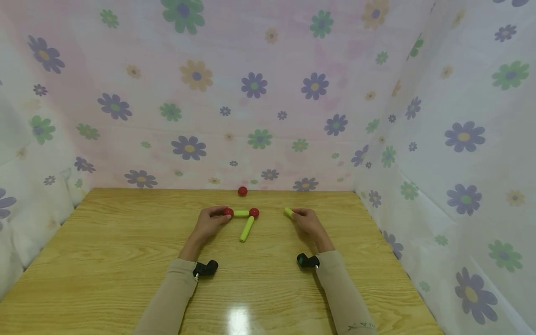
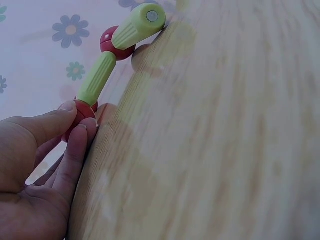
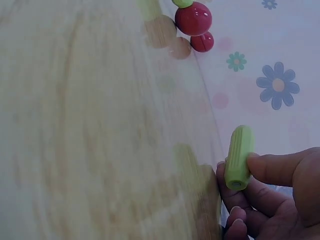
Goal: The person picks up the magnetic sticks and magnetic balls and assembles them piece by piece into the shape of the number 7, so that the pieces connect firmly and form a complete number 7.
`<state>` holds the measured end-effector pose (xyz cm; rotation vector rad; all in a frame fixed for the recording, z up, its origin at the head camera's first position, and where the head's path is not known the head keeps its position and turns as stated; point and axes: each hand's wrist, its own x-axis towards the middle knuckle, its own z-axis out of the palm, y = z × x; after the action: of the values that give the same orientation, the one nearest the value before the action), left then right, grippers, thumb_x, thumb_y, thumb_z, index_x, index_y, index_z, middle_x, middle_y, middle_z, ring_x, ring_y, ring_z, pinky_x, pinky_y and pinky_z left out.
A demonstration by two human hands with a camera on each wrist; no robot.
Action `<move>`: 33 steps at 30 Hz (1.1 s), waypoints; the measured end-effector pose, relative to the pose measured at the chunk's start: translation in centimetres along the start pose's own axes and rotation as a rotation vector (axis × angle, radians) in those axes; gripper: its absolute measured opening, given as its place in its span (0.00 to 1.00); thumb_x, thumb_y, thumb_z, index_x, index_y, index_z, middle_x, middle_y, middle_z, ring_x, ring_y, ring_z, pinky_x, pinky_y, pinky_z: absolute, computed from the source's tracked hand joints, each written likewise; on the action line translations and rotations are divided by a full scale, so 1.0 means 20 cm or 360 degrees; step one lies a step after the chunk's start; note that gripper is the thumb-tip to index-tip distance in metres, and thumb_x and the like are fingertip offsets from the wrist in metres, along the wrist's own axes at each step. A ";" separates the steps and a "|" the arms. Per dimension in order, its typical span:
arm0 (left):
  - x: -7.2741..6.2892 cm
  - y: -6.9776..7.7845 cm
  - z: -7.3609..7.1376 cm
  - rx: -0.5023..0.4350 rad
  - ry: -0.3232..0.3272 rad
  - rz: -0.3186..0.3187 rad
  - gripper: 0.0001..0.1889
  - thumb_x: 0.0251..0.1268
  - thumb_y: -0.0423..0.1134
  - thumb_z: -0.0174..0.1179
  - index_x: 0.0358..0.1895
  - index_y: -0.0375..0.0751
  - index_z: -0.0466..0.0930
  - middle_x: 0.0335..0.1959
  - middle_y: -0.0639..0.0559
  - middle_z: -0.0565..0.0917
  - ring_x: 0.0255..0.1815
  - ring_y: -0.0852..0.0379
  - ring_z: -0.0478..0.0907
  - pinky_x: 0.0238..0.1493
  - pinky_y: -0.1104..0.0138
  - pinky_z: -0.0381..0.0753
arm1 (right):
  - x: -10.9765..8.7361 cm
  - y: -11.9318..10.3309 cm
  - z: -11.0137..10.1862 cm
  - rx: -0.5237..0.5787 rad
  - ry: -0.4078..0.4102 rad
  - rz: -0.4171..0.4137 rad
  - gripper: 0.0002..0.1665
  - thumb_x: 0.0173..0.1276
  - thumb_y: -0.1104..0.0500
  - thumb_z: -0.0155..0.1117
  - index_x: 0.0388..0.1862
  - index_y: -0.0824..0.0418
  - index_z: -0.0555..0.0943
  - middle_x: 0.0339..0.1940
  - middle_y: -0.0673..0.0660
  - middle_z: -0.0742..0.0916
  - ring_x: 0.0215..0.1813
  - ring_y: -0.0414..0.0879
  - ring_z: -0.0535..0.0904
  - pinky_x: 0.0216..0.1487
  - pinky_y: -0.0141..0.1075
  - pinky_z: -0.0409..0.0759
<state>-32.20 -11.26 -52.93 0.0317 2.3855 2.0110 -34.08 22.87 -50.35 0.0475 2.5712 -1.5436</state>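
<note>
Pull-apart risk
Left hand (image 1: 208, 225) pinched red ball (image 1: 228, 212); right hand (image 1: 309, 221) pinched ribbed rod (image 3: 240, 155); leftward tugging might have unseated the joined rod (image 1: 241, 213).

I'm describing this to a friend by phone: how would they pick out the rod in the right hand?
Over the wooden table, find the right hand. It pinches a ridged yellow-green rod. Unlike the two other rods, which are joined to red balls, it touches no ball.
</note>
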 end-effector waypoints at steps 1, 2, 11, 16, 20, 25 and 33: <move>0.00 0.00 0.00 0.0000 0.0003 -0.0001 0.22 0.69 0.34 0.67 0.65 0.36 0.80 0.60 0.37 0.82 0.56 0.45 0.81 0.49 0.67 0.80 | 0.00 0.00 -0.01 0.0001 -0.0012 0.0018 0.24 0.82 0.59 0.52 0.68 0.73 0.74 0.67 0.72 0.77 0.65 0.62 0.75 0.67 0.51 0.73; 0.00 0.00 0.00 -0.0002 0.0006 -0.0001 0.22 0.69 0.34 0.67 0.65 0.36 0.80 0.60 0.37 0.82 0.56 0.45 0.81 0.49 0.67 0.80 | 0.00 0.00 -0.01 -0.0003 -0.0018 0.0026 0.25 0.82 0.59 0.51 0.69 0.73 0.73 0.68 0.72 0.77 0.65 0.61 0.74 0.66 0.51 0.72; 0.00 0.00 0.00 0.0018 0.0008 0.0002 0.22 0.69 0.34 0.67 0.65 0.35 0.79 0.60 0.36 0.81 0.54 0.47 0.81 0.47 0.68 0.80 | 0.02 0.01 -0.01 -0.0021 -0.0022 0.0052 0.26 0.85 0.58 0.44 0.71 0.74 0.70 0.70 0.73 0.74 0.69 0.63 0.70 0.71 0.54 0.67; -0.01 0.00 0.00 0.0021 0.0006 -0.0001 0.22 0.69 0.34 0.67 0.65 0.35 0.80 0.59 0.36 0.82 0.55 0.46 0.81 0.48 0.67 0.80 | 0.02 0.01 0.00 -0.0023 -0.0066 0.0036 0.24 0.83 0.59 0.49 0.68 0.73 0.74 0.68 0.72 0.77 0.68 0.63 0.72 0.70 0.53 0.69; -0.01 0.00 0.00 0.0034 -0.0001 0.0020 0.22 0.70 0.34 0.66 0.65 0.34 0.79 0.60 0.35 0.81 0.55 0.44 0.81 0.49 0.66 0.81 | 0.01 0.01 0.01 -0.0024 -0.0093 -0.0004 0.22 0.82 0.61 0.50 0.66 0.73 0.75 0.67 0.72 0.77 0.69 0.64 0.72 0.71 0.54 0.69; -0.01 0.00 0.00 0.0045 0.0009 0.0010 0.22 0.69 0.35 0.67 0.64 0.34 0.80 0.59 0.36 0.82 0.54 0.46 0.81 0.47 0.68 0.80 | 0.00 0.02 0.01 -0.0044 -0.0111 -0.0034 0.22 0.83 0.62 0.48 0.67 0.75 0.74 0.66 0.73 0.78 0.69 0.64 0.72 0.70 0.54 0.69; -0.01 0.00 0.00 0.0054 0.0017 0.0016 0.21 0.69 0.34 0.67 0.64 0.34 0.80 0.59 0.36 0.82 0.54 0.46 0.82 0.46 0.69 0.80 | -0.01 0.01 0.02 -0.0174 -0.0098 -0.0004 0.25 0.84 0.60 0.44 0.70 0.74 0.71 0.68 0.72 0.76 0.64 0.60 0.73 0.64 0.50 0.71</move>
<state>-31.92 -11.27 -52.93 0.0341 2.4311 1.9797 -33.86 22.60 -50.72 -0.0151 2.6032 -1.3801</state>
